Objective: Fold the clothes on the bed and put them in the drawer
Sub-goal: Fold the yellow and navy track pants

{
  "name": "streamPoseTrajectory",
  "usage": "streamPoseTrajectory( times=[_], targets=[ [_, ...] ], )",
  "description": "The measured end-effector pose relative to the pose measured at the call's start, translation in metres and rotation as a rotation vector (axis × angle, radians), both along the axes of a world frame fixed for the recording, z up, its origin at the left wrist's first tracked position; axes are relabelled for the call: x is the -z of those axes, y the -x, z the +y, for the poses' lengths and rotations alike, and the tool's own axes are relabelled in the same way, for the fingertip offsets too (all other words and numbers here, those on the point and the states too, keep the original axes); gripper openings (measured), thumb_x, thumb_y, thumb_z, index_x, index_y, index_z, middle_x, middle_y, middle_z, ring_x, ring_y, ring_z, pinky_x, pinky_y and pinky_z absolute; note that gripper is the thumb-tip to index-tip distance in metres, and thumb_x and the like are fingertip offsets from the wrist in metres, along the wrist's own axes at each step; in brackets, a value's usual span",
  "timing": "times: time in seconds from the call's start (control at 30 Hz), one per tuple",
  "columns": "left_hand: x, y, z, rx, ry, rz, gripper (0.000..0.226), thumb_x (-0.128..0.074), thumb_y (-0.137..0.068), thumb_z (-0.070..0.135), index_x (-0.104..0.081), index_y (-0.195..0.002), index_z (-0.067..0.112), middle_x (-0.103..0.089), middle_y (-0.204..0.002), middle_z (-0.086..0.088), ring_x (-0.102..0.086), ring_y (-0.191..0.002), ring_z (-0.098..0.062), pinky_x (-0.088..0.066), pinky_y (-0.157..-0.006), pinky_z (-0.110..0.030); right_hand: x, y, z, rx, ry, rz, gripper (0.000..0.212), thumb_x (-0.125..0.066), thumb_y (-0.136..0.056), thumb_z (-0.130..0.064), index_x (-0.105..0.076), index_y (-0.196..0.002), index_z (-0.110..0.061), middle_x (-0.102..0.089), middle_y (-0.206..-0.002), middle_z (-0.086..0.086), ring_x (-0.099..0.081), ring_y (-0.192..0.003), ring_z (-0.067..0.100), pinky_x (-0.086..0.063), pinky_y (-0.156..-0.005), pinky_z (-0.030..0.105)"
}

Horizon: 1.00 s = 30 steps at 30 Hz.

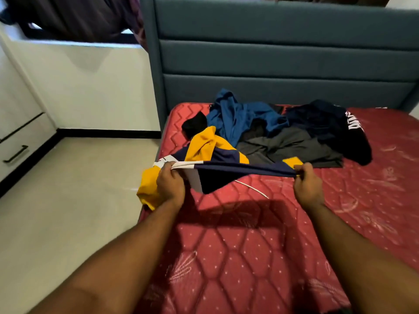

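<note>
A: Clothes (278,134) are lying in a loose heap on the far half of the red quilted mattress (238,257), just in front of the blue-grey padded headboard (283,57). None of them is looking folded.

B: And the step in hand?

A: I'd say the first fold is only starting. The person is holding a yellow, navy and white shirt (217,159) stretched out above the near left part of the mattress, with its far part trailing back against the heap. The left hand (170,182) is gripping the white-trimmed edge with fingers curled round the cloth; the right hand (306,181) is pinching the opposite corner, fingers closed on it.

B: What is the next move calling for?

A: Probably laying the shirt flat on the bare near stretch of mattress, keeping the edge taut so it is not bunching, then turning the sides in. A yellow sleeve is hanging off the left side of the bed, so it is needing to be gathered in too.

B: What else is waiting in the heap?

A: Going by size: a dark grey garment (292,148) on the near side, a blue one (240,116) behind it, a navy piece with white lettering (340,130) to the right, and a small black item (195,125) on the left.

B: And the drawer?

A: A white drawer unit (20,141) with black handles is standing at the far left, across the floor. Its drawers are sitting closed, so I cannot tell what they are holding.
</note>
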<state>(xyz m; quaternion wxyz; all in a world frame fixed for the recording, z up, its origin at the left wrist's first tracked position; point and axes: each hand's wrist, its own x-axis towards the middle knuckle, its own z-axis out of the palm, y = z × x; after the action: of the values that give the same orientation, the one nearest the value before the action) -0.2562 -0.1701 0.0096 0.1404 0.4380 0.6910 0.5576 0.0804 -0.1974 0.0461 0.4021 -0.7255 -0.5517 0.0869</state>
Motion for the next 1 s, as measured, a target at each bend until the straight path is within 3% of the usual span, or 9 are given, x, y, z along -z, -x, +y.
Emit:
streamPoseTrajectory(
  times=[0.17, 0.27, 0.33, 0.4, 0.5, 0.63, 0.77, 0.83, 1.0],
  targets=[
    [0.077, -0.003, -0.026, 0.332, 0.166, 0.245, 0.025, -0.057, -0.088, -0.004, -0.067, -0.111, -0.001, -0.068, -0.110, -0.019, -0.063, -0.102, -0.034, -0.042, -0.090, -0.033, 0.063, -0.017, -0.014, -0.165, 0.283, -0.033, 0.021, -0.054, -0.079, -0.008, -0.056, -0.098, 0.000, -0.061, -0.095, 0.013, -0.056, -0.081, 0.029, -0.028, -0.066, 0.029],
    [0.127, 0.005, -0.052, 0.480, 0.369, 0.290, 0.029, -0.058, -0.087, -0.005, -0.067, -0.115, 0.000, -0.065, -0.122, -0.016, -0.060, -0.115, -0.031, -0.036, -0.098, -0.023, 0.105, -0.021, -0.037, -0.317, 0.892, -0.096, 0.060, -0.059, -0.082, -0.020, -0.038, -0.135, -0.003, -0.050, -0.134, 0.015, -0.054, -0.115, 0.029, -0.038, -0.088, 0.029],
    [0.142, 0.008, -0.063, 0.514, 0.472, 0.262, 0.034, -0.057, -0.090, -0.003, -0.065, -0.122, 0.003, -0.057, -0.134, -0.013, -0.052, -0.127, -0.027, -0.030, -0.104, -0.020, 0.124, -0.029, -0.037, -0.306, 1.034, -0.091, 0.082, -0.066, -0.075, -0.033, -0.026, -0.142, -0.009, -0.036, -0.143, 0.007, -0.050, -0.119, 0.021, -0.041, -0.096, 0.025],
    [0.146, 0.006, -0.068, 0.508, 0.494, 0.244, 0.036, -0.056, -0.091, -0.002, -0.063, -0.125, 0.005, -0.053, -0.140, -0.012, -0.047, -0.132, -0.025, -0.029, -0.108, -0.023, 0.128, -0.028, -0.029, -0.313, 1.182, -0.358, 0.098, -0.062, -0.074, -0.039, -0.007, -0.152, -0.016, -0.014, -0.159, 0.009, -0.036, -0.135, 0.024, -0.033, -0.110, 0.038],
    [0.140, -0.001, -0.067, 0.456, 0.468, 0.213, 0.037, -0.054, -0.091, -0.002, -0.062, -0.126, 0.005, -0.053, -0.139, -0.012, -0.049, -0.131, -0.025, -0.030, -0.108, -0.024, 0.114, 0.021, -0.021, -0.204, 0.992, -0.804, 0.067, -0.047, -0.089, -0.033, -0.019, -0.149, -0.022, -0.017, -0.158, 0.008, -0.030, -0.139, 0.037, -0.029, -0.110, 0.052],
    [0.124, -0.012, -0.066, 0.442, 0.361, 0.218, 0.036, -0.054, -0.091, -0.002, -0.063, -0.124, 0.005, -0.056, -0.137, -0.011, -0.050, -0.129, -0.022, -0.028, -0.106, -0.018, 0.106, 0.135, -0.031, -0.560, 0.661, -0.260, 0.075, -0.070, -0.081, -0.032, -0.034, -0.146, -0.025, -0.035, -0.151, 0.002, -0.044, -0.131, 0.028, -0.041, -0.103, 0.041],
    [0.105, -0.010, -0.066, 0.407, 0.192, 0.222, 0.030, -0.056, -0.089, -0.001, -0.067, -0.116, 0.004, -0.063, -0.128, -0.010, -0.057, -0.121, -0.022, -0.037, -0.104, -0.024, 0.115, 0.193, -0.036, -0.416, 0.430, 0.327, 0.058, -0.072, -0.077, -0.009, -0.056, -0.133, -0.012, -0.061, -0.128, 0.004, -0.056, -0.118, 0.017, -0.042, -0.097, 0.025],
    [0.096, -0.005, -0.065, 0.367, 0.104, 0.246, 0.026, -0.058, -0.087, 0.001, -0.069, -0.110, 0.001, -0.066, -0.122, -0.013, -0.061, -0.116, -0.024, -0.038, -0.100, -0.024, 0.108, 0.194, -0.032, -0.282, 0.299, 0.347, 0.038, -0.061, -0.081, -0.001, -0.068, -0.117, -0.009, -0.070, -0.115, 0.007, -0.063, -0.108, 0.020, -0.044, -0.093, 0.024],
    [0.095, 0.011, -0.056, 0.390, 0.196, 0.248, 0.039, -0.060, -0.082, 0.001, -0.063, -0.120, 0.013, -0.065, -0.121, -0.007, -0.061, -0.106, -0.026, -0.046, -0.089, -0.028, 0.074, 0.167, -0.022, -0.313, 0.203, 0.085, 0.036, -0.055, -0.084, -0.001, -0.069, -0.115, -0.011, -0.071, -0.108, 0.011, -0.065, -0.101, 0.028, -0.046, -0.086, 0.032]
  ],
)
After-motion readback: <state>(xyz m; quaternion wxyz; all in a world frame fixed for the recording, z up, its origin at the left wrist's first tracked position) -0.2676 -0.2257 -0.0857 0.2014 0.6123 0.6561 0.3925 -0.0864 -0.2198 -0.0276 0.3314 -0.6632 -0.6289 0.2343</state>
